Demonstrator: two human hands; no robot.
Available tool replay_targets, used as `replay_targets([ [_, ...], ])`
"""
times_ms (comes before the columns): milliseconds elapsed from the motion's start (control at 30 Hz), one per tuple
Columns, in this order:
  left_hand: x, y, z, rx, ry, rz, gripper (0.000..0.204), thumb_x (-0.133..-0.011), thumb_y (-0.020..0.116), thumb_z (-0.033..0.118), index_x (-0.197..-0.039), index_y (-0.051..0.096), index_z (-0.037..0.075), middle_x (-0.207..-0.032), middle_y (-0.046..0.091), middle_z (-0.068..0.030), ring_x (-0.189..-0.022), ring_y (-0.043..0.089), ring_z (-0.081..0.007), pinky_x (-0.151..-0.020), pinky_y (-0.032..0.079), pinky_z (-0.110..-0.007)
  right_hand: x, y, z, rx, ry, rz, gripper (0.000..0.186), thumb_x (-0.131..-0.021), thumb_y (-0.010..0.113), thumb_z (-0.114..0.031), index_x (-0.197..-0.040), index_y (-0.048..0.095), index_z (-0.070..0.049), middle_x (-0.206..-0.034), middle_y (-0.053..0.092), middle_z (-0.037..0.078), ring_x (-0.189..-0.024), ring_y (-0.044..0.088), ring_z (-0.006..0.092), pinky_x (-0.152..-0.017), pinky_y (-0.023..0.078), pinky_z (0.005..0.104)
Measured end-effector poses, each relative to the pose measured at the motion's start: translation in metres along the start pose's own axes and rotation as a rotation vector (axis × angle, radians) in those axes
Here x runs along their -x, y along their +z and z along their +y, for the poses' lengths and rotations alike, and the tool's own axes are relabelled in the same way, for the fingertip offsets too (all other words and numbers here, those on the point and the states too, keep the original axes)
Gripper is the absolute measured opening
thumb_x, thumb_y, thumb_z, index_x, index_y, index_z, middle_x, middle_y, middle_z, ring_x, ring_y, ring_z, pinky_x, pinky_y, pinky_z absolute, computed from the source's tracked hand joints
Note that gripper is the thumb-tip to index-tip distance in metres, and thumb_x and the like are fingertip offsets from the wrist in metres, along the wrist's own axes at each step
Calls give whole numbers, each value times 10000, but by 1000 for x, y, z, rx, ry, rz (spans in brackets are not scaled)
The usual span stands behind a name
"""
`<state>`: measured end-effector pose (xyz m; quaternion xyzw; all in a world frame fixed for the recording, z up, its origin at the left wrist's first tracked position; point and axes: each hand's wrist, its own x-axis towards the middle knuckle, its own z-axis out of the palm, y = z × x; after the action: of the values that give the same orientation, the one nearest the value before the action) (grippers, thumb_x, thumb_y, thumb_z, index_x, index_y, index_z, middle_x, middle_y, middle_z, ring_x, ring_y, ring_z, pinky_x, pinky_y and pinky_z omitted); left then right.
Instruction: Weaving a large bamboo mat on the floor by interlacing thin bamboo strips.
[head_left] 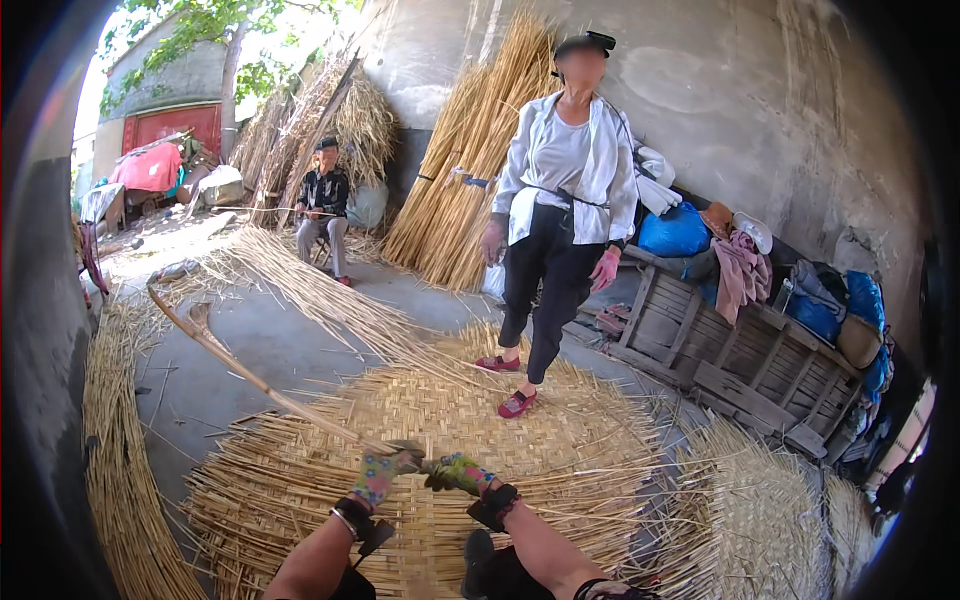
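at 6 o'clock, on the floor, lies the woven mat (435, 415), the workpiece: plaited at its centre, with loose strip ends fanning out along its edges. the left hand (385, 473) and the right hand (461, 474), both in patterned gloves, are set close together above the mat, fingers turned toward each other. a long pale stalk (265, 387) runs from 9 o'clock down to the left hand; blur hides the fingers, so whether either hand is clamped on it cannot be told.

step in hand, by judgement: handling one length of material at the mat, consistent with weaving. the next move would call for a firm hold on the stalk, its near end lined up with the weave, and its far end kept away from the loose strips (330, 300) at 10 o'clock.

caution: a co-worker (565, 190) stands at 1 o'clock, with shoes (517, 404) on the mat.
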<state>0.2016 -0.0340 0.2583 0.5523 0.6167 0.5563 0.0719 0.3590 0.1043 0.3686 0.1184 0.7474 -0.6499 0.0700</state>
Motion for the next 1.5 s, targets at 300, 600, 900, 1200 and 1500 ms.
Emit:
replay_targets([
  [300,-27,-19,146,637,-325,151,388,-789,557,52,-1151,439,-22,-973,582,-128,-827,578,-170,-666,498,-263,15,-2,-7,169,-69,231,246,-771,608,-234,-894,630,-22,-683,608,31,-585,538,92,-508,409,203],
  [600,-30,10,154,682,-440,-52,373,-825,528,105,-1178,446,18,-965,570,-30,-855,527,-98,-757,441,-233,-2,0,5,-277,-391,67,169,-731,628,-119,-865,633,-16,-754,596,22,-619,510,72,-511,405,221],
  [900,-29,-2,147,764,-426,189,239,-833,524,121,-1018,559,-26,-946,594,-52,-878,543,-96,-747,446,-221,5,0,-12,200,-126,237,228,-706,669,-157,-878,638,-11,-741,622,44,-666,544,88,-584,449,235],
  [1200,-26,1,164,380,-312,68,239,-840,513,147,-1025,567,7,-932,606,-46,-860,558,-111,-719,452,-236,-4,8,-2,-105,-306,157,260,-688,699,-151,-857,620,30,-737,623,40,-647,530,81,-559,444,236],
  [1500,-33,-5,152,735,-438,307,280,-835,526,173,-1013,549,-42,-913,612,-70,-787,585,-149,-706,471,-250,1,-7,1,227,-103,345,260,-688,692,-256,-833,660,-42,-752,636,76,-673,562,121,-635,455,264],
])
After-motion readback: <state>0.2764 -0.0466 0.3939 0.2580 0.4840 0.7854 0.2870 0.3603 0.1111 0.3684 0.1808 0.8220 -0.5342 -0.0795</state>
